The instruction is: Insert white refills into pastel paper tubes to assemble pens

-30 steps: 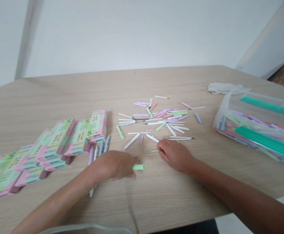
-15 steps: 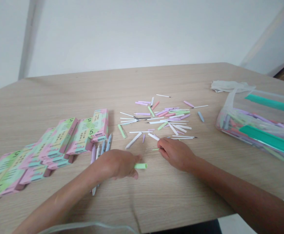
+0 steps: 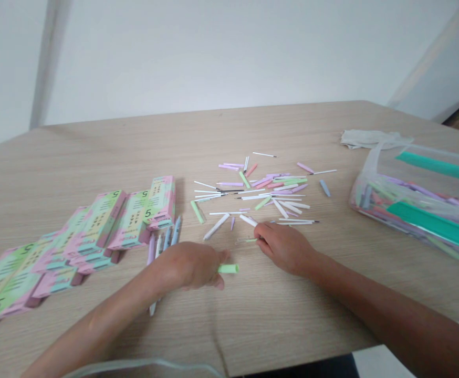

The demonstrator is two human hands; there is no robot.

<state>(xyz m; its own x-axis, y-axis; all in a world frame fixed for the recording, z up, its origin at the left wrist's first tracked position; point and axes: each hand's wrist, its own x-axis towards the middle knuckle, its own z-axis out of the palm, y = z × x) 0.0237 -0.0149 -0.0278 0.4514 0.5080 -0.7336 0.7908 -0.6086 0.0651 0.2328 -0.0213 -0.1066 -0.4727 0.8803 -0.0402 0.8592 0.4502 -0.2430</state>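
Note:
My left hand is closed around a light green pen barrel, whose hollow end points right. To its right, my right hand is low over the table with its fingertips pinched together. A thin, partly clear and pale green piece sticks out left of those fingertips; its kind is too small to make out. Just beyond the right hand lies a white pen barrel. Loose pen refills and coloured barrels are scattered behind both hands. Several pens lie side by side, partly hidden by the left hand and forearm.
Pink and green pen boxes are stacked at the left. On the right stands a clear plastic container with green strips, full of coloured pen parts. A white cloth lies behind it. A pale cable crosses the near edge.

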